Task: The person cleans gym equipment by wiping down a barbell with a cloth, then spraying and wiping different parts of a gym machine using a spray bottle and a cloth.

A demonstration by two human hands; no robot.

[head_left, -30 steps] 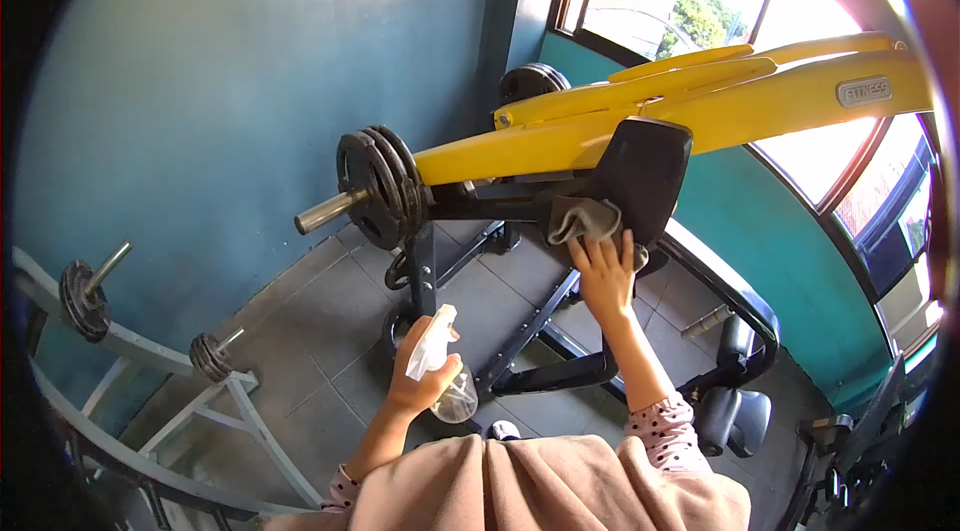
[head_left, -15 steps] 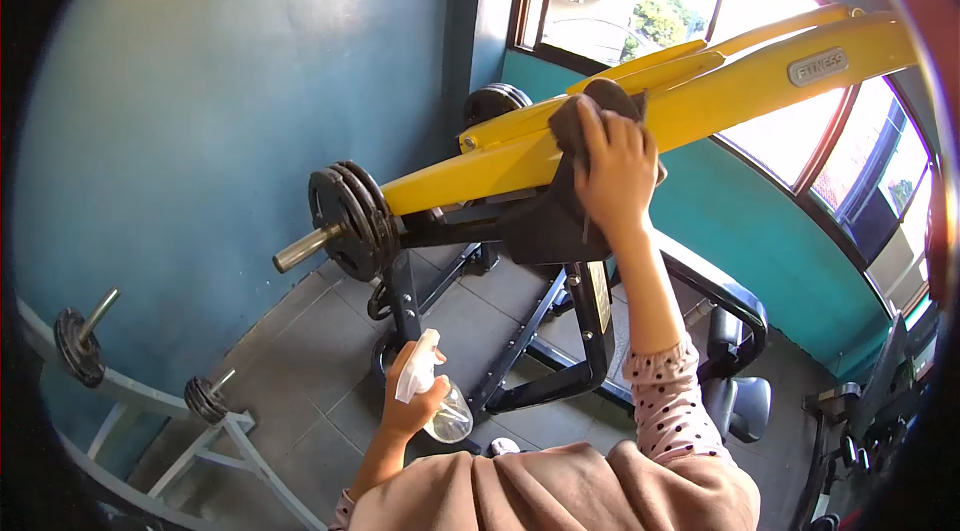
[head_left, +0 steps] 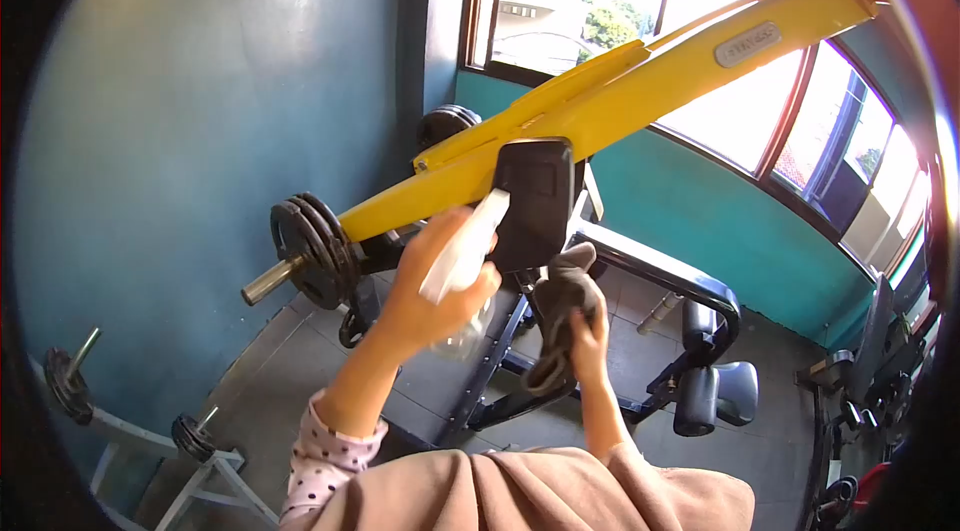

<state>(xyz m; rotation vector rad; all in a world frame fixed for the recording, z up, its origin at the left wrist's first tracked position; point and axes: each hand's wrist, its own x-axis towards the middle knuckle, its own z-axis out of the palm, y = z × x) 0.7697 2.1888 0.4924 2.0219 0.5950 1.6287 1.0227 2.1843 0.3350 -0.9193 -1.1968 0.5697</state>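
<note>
Spray bottle [head_left: 466, 251] with white trigger head and clear body is seen in the head view a little away from the middle, toward seven o'clock, and the person's left hand [head_left: 417, 276] holds it, with the fingers wrapped closely around its upper part. The head of the bottle is tilted, its upper end pointing toward one o'clock, and to the eye this end overlaps the edge of a black rectangular pad [head_left: 540, 196]; whether they touch, I cannot tell. This pad is near the middle, toward two o'clock, and it stands in front of the yellow lever arm [head_left: 640, 101] of a plate-loaded machine. Toward half past four from the middle, the right hand [head_left: 588, 339] grips a dark grey-brown cloth [head_left: 562, 306], which is bunched at the fingers and hangs down with a loose end. The top of the cloth is just beside the lower edge of the pad, but a contact is not clear to see. The lever arm rises from nine o'clock toward two o'clock and carries a silver-coloured badge [head_left: 748, 44] with blurred letters. At its lower end, at nine o'clock, black weight plates [head_left: 300, 246] sit on a metal sleeve [head_left: 272, 281]. Toward four o'clock are black padded rollers [head_left: 695, 406], at eight o'clock a light grey weight rack [head_left: 130, 433], and toward one o'clock a brown-framed window [head_left: 575, 1].
</note>
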